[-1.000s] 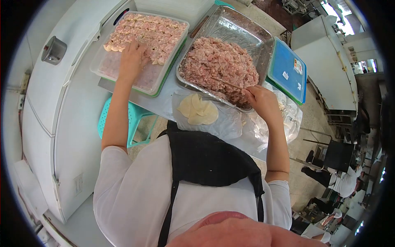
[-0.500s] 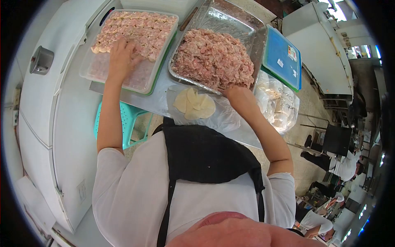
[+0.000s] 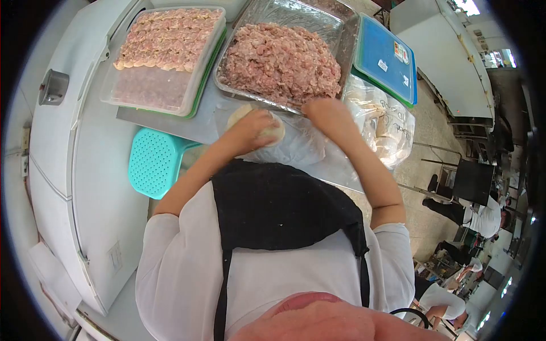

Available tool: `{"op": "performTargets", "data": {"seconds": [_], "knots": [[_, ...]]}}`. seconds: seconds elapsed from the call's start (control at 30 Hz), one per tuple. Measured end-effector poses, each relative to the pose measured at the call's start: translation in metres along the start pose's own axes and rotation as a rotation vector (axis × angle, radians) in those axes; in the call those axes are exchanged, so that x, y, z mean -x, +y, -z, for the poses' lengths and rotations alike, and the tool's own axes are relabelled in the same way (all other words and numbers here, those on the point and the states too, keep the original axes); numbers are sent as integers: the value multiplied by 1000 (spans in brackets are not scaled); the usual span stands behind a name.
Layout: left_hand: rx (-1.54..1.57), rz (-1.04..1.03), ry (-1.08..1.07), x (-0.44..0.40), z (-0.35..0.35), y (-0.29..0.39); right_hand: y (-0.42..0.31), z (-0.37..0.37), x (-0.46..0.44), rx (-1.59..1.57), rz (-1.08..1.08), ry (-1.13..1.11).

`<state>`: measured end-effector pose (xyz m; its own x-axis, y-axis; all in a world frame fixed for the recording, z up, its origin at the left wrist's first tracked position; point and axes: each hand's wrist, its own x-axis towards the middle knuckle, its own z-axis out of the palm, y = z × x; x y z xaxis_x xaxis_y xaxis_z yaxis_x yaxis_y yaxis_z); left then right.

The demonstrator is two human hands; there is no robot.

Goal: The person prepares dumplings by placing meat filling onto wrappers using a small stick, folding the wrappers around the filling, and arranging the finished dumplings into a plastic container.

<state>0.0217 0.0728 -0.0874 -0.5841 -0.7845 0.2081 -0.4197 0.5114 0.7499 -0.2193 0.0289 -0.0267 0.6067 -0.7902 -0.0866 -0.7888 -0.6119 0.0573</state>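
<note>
My left hand [image 3: 255,129] rests on a small stack of round dumpling wrappers [image 3: 239,115], its fingers curled and pinching at a wrapper. The wrappers lie on a clear plastic bag [image 3: 304,149] at the table's near edge. At the near right corner of a metal tray [image 3: 253,98], my right hand [image 3: 327,115] is closed against a mound of ground meat [image 3: 284,62]. Whatever its fingers hold is hidden. To the left, filled dumplings [image 3: 170,37] stand in tight rows in the far part of a translucent plastic container [image 3: 151,91].
Right of the tray lie a blue-lidded container [image 3: 384,59] and bags of packed wrappers [image 3: 381,125]. A turquoise stool [image 3: 152,162] stands below the table's left side, beside a white freezer [image 3: 108,227]. Other people [image 3: 483,219] work in the background at right.
My left hand has moved from the dumpling container down to the wrapper stack. My right hand remains at the tray's corner. The camera view has shifted slightly.
</note>
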Motion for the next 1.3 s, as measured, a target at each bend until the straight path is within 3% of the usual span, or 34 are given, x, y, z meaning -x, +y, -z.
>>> {"op": "performTargets", "data": {"seconds": [0.07,0.13,0.2,0.3,0.47,0.53,0.7,0.73,0.9,0.97,1.0,1.07,1.1,1.17,1.3], "knots": [[-232,-14,110,2,-19,0,20,46,0,-18,-73,-241],[-213,-4,103,3,-23,-8,25,55,8,-18,-42,-210],[-184,3,90,2,-28,-12,20,50,12,-172,-73,-30],[-287,-37,106,1,-30,-2,25,7,10,-229,-45,-46],[-672,148,-72,-13,-46,35,61,11,16,-126,-82,-33],[-636,148,-68,-17,-48,30,54,23,21,-143,33,256],[-486,189,-56,-20,-30,18,22,15,28,-562,162,261],[-417,145,30,-20,-21,17,18,10,28,-700,193,287],[-333,118,175,-13,16,29,8,6,33,-952,64,223],[243,347,122,-10,23,24,1,-2,32,-1167,-37,242],[242,342,119,-9,22,21,-5,-3,31,-1164,-40,247],[886,509,169,-6,18,17,-18,-4,28,-1314,-69,260],[886,502,162,-8,19,19,-23,-4,25,-1309,-74,268],[1413,464,115,-16,20,24,-29,-1,17,-1457,-98,201],[1478,353,220,-45,23,55,6,22,-8,-1205,-214,339]]}}
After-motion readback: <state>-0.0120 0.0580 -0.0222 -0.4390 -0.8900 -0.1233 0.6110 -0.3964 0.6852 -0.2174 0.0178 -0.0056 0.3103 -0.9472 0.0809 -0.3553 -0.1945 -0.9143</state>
